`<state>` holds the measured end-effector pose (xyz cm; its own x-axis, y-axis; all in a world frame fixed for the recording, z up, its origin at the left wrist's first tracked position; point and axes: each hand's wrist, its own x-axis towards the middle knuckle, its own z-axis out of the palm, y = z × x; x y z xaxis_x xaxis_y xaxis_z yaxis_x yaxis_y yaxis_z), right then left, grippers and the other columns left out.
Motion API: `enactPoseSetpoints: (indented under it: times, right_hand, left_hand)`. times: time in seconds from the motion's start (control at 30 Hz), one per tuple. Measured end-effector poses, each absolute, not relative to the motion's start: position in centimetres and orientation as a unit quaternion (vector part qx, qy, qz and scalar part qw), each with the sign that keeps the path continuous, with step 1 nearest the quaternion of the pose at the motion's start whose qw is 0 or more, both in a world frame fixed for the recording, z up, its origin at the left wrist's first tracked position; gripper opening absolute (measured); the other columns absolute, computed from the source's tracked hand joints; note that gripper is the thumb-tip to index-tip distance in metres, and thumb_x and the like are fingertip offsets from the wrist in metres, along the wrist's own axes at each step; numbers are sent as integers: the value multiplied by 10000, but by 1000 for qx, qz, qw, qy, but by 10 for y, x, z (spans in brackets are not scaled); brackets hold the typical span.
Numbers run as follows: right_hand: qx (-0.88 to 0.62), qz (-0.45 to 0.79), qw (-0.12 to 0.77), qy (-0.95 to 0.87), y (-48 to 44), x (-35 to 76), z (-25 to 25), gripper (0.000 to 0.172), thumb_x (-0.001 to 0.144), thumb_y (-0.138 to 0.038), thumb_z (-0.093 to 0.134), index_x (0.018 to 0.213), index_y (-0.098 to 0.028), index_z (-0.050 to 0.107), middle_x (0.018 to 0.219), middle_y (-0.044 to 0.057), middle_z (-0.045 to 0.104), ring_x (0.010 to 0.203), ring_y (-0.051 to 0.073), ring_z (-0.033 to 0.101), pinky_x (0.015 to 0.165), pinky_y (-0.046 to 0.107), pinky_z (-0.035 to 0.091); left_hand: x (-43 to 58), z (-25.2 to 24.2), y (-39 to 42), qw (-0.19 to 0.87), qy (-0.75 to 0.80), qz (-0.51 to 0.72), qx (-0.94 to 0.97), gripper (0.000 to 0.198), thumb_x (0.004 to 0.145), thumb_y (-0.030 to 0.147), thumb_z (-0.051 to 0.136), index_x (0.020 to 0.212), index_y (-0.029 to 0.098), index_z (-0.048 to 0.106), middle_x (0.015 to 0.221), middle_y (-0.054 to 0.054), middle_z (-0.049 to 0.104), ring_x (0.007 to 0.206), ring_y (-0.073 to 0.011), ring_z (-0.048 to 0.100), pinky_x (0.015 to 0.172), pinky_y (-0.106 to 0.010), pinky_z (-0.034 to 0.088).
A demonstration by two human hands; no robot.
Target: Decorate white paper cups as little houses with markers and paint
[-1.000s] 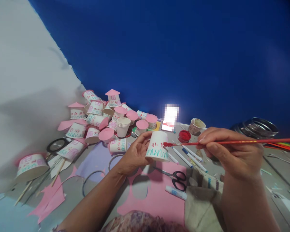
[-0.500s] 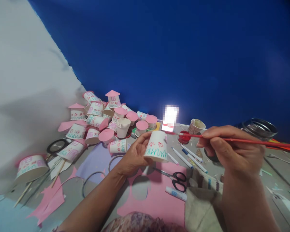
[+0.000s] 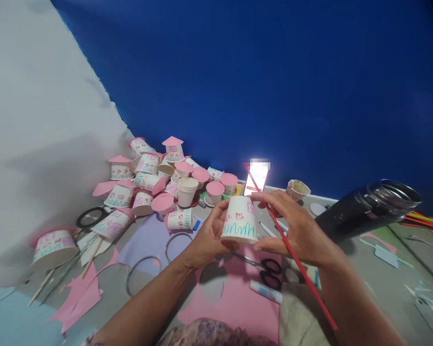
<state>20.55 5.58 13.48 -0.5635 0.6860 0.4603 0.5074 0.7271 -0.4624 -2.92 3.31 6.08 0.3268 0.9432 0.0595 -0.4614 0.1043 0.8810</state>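
Observation:
A white paper cup (image 3: 238, 226), bottom up, is between my hands. Green grass strokes run along its rim, with red flowers above and a pink window at the right. My left hand (image 3: 210, 236) grips its left side, fingers behind it and partly hidden. From the right, the thumb and fingertips of my right hand (image 3: 298, 228) touch the cup near its rim and its base. A thin red-handled paintbrush (image 3: 293, 253) is tucked in that same hand, slanting up left past the cup. Below lie black-handled scissors (image 3: 270, 271) and a glue stick (image 3: 266, 291) on pink paper (image 3: 247, 317).
Many pink-roofed cup houses (image 3: 144, 185) are piled left, beside a stack of plain cups (image 3: 186, 192). A lit phone (image 3: 258, 180) leans at the back. A dark flask (image 3: 361, 214) tilts at right. Tape rings (image 3: 144, 274) and a cloth (image 3: 303, 317) lie nearer.
My right hand has moved left onto the cup, and the paintbrush has swung from level to a steep slant. The cup has turned, showing more of its window. The flask shows more fully.

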Motion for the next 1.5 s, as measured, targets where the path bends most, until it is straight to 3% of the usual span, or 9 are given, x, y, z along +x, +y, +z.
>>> enactPoseSetpoints:
  times: [0.1,0.2,0.4,0.5,0.6,0.67,0.73,0.87,1.5]
  right_hand:
    - [-342,120,287,-887,57,210,134,804,813,-476,902,1504,-288,537,1319,145,728,1145,351,682,920,517,593]
    - [-349,127,254,-893,58,211,133,793,810,-456,908,1500,-288,554,1307,142,733,1167,364,677,943,542,590]
    - [-331,192,251,-889,59,206,133,838,784,-461,924,1517,-285,558,1373,141,719,1234,363,667,1003,563,583]
    - [-320,215,323,-864,57,212,134,629,910,-422,818,1491,-309,602,1380,112,730,1179,311,708,973,500,602]
    - [-307,230,463,-799,54,219,135,316,1051,-293,624,1349,-314,726,1138,76,816,959,247,762,795,406,619]
    - [-288,247,532,-757,53,222,134,261,1062,-279,598,1234,-293,794,949,70,826,825,239,754,682,385,595]
    - [-275,260,557,-739,52,221,133,221,1046,-308,633,1130,-280,835,848,66,811,759,244,734,672,405,586]
    - [-263,270,549,-746,55,217,132,202,1032,-292,650,1059,-286,851,847,57,811,749,249,729,782,466,589]
    - [-243,283,485,-791,56,219,135,247,1039,-188,586,1106,-264,812,916,56,798,889,248,730,851,429,570]
  left_hand:
    - [-39,60,39,645,260,523,492,998,599,229,1011,1474,392,559,1642,-85,486,1501,-360,477,1139,-455,479]
    - [-50,62,42,583,282,511,566,958,658,271,988,1510,376,562,1684,-92,436,1600,-382,328,1236,-524,387]
    - [-57,71,38,501,341,437,665,869,722,224,936,1505,382,593,1554,-87,530,1471,-380,481,1184,-515,464]
    - [-59,72,39,478,358,445,667,864,726,151,885,1500,387,582,1555,-72,509,1490,-367,459,1182,-504,472]
    - [-61,73,40,458,380,460,659,843,714,56,811,1469,359,588,1545,-78,503,1483,-357,470,1195,-511,463]
    - [-62,73,39,454,385,470,652,824,707,39,797,1446,338,591,1525,-88,511,1462,-357,491,1194,-519,468]
    - [-62,73,39,454,388,481,642,812,701,43,805,1431,329,592,1511,-94,523,1441,-363,511,1189,-527,476]
    - [-62,74,39,466,389,486,629,798,701,47,806,1419,319,589,1496,-96,553,1401,-363,549,1180,-535,481]
    - [-62,69,41,510,364,469,623,816,687,97,855,1418,326,573,1517,-82,536,1421,-359,532,1196,-533,446]
